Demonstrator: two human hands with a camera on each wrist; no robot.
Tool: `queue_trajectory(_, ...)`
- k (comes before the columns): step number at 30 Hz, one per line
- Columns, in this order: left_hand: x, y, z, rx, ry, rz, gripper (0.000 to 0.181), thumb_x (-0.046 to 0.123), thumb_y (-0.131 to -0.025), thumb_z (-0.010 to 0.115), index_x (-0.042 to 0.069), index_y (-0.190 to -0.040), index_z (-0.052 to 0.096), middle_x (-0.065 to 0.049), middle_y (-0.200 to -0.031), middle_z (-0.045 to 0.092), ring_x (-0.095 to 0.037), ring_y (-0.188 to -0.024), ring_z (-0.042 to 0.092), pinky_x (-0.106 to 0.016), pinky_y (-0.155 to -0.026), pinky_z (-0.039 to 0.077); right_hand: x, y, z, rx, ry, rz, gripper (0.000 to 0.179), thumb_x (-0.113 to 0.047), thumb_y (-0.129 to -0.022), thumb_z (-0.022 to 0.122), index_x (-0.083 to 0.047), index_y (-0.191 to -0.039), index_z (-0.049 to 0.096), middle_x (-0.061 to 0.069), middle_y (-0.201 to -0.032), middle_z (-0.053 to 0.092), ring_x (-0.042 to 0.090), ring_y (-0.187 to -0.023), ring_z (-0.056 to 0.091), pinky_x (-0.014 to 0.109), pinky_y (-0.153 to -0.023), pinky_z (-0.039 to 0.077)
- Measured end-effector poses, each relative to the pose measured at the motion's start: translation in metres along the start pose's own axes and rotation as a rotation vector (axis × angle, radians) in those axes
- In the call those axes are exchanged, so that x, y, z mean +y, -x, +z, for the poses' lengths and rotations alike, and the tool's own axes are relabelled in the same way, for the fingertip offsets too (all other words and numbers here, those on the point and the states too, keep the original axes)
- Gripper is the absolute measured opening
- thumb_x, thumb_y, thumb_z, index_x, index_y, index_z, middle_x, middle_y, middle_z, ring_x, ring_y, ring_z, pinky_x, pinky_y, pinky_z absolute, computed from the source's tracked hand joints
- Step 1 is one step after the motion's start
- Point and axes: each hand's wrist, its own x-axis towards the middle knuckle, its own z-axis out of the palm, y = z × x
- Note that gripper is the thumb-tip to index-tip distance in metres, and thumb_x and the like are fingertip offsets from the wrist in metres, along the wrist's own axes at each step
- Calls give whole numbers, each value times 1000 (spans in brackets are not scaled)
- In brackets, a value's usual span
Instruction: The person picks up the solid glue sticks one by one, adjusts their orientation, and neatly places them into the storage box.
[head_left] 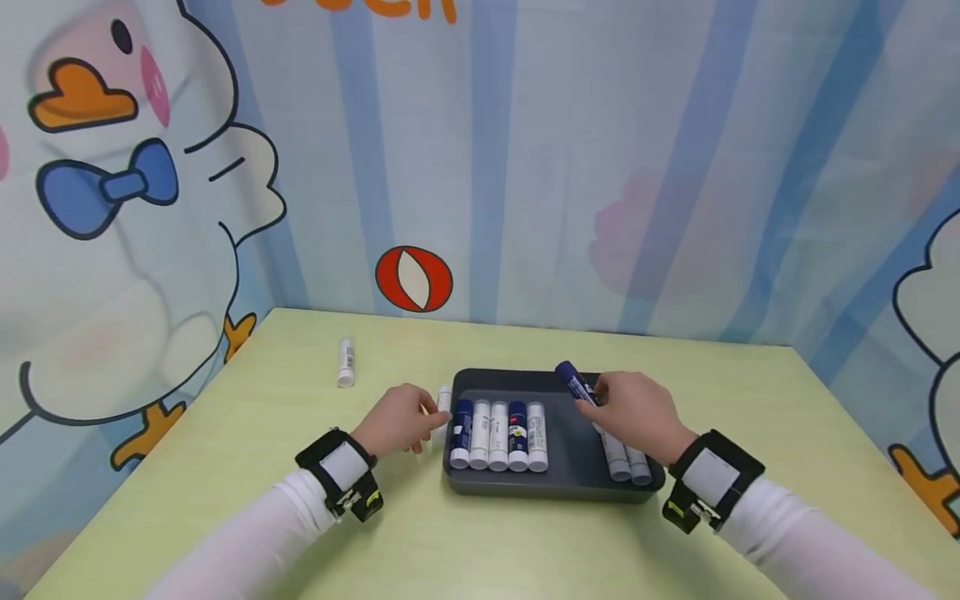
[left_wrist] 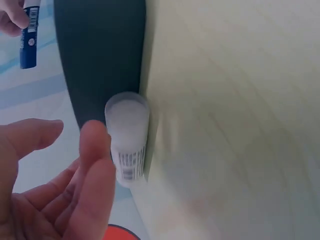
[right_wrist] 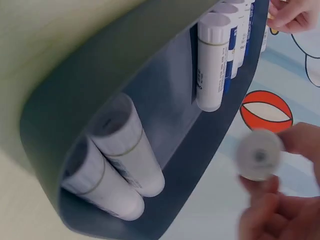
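My right hand (head_left: 633,410) pinches a blue glue stick (head_left: 573,381) above the right part of the dark grey tray (head_left: 555,492); its white round end (right_wrist: 259,155) shows in the right wrist view. My left hand (head_left: 401,419) is at the tray's left side, thumb and fingers apart in the left wrist view, with nothing between them. Right at its fingertips, a white glue stick (left_wrist: 127,135) stands against the tray's outer wall. Inside the tray, several blue and white glue sticks (head_left: 498,436) lie in a row at the left. Two white ones (right_wrist: 135,150) lie at the right end.
Another white glue stick (head_left: 346,362) stands on the pale yellow table (head_left: 420,542), farther back to the left. Behind the table hangs a striped cloth (head_left: 540,183) printed with cartoon figures.
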Motion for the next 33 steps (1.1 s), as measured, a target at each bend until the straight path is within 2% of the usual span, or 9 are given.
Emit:
queue_trajectory(2,3,-1,4,-17,0,-1,25,33,-84,62,8,-83,61,-4,-60,57,-17,-48,56,-29,-47,45,2,1,0,-57,6,43,31,-39,-81,60,-12,-68,57,-4,-55,45,12,-48,42,27,-43,29)
queue_trajectory(4,6,-2,6,-24,-4,9,24,31,-83,63,7,-78,61,-4,-56,56,-17,-46,55,-29,-46,45,4,2,2,-102,24,73,33,-39,-80,60,-13,-62,52,-3,-52,42,13,-46,41,27,-42,28)
queue_trajectory(9,12,-3,12,-32,-45,39,19,22,-82,63,7,-71,59,-1,-52,55,-16,-44,54,-27,-43,42,6,3,11,-180,59,106,33,-39,-78,60,-12,-61,51,-1,-55,50,15,-48,48,31,-45,37)
queue_trajectory(14,12,-4,15,-40,-51,41,17,16,-82,62,7,-69,57,-2,-53,55,-16,-45,54,-27,-43,41,6,0,20,-244,100,87,37,-38,-78,61,-13,-53,53,-5,-43,47,14,-45,49,30,-43,37)
queue_trajectory(24,11,-3,13,-26,-47,30,17,13,-82,61,6,-68,55,-3,-56,55,-16,-47,55,-27,-44,42,4,-13,32,-245,241,41,31,-37,-75,63,-14,-57,53,-3,-49,49,12,-47,49,31,-46,39)
queue_trajectory(33,15,-4,14,-39,-67,12,17,14,-81,63,6,-68,56,-3,-55,56,-15,-47,55,-26,-44,41,3,-4,30,-242,285,25,34,-37,-78,63,-14,-56,52,-3,-49,48,13,-46,48,30,-46,38)
